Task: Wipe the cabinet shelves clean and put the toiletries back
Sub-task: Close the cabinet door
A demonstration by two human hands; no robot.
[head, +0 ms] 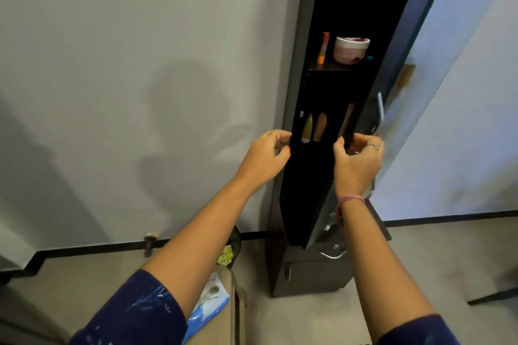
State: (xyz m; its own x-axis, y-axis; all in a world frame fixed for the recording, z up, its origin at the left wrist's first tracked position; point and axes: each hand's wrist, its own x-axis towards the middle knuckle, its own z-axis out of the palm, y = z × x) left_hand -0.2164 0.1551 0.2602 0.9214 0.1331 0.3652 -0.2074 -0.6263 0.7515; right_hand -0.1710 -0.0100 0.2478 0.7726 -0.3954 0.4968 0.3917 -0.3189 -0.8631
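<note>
From the head view, our left hand [265, 155] and right hand [357, 161] hover loosely curled, empty as far as we can tell, before the cabinet [297, 126]. At 12 o'clock, a jar [351, 49] sits shelved. Seemingly we're restocking; next, fetch another toiletry.

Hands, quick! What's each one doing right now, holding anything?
Left hand: fingers loosely curled, holding nothing, just beside the dark cabinet.
Right hand: fingers curled at the cabinet's front; whether they hold something cannot be told.
</note>
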